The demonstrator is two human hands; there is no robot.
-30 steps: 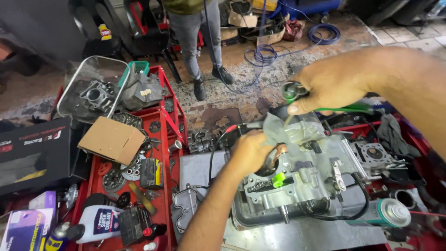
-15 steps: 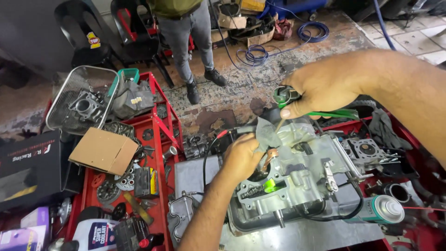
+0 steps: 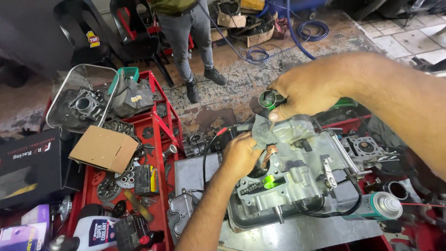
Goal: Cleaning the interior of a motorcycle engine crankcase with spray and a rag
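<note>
A grey cloth [image 3: 264,132] is pinched by the left hand [image 3: 241,155] against the top of the engine block [image 3: 297,176] on the bench [image 3: 306,234]. Compared with a second ago, this hand has been moved slightly down. A green-handled tool [image 3: 269,99] is gripped by the clenched fingers of the right hand [image 3: 309,90], and it is held just above the cloth.

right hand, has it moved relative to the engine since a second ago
No. The right hand holds its place above the engine's upper edge, gripping the green tool; only the camera shifted.

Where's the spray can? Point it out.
In the head view the spray can lies on its side at the lower right, just right of the grey engine casing, away from both hands.
</note>
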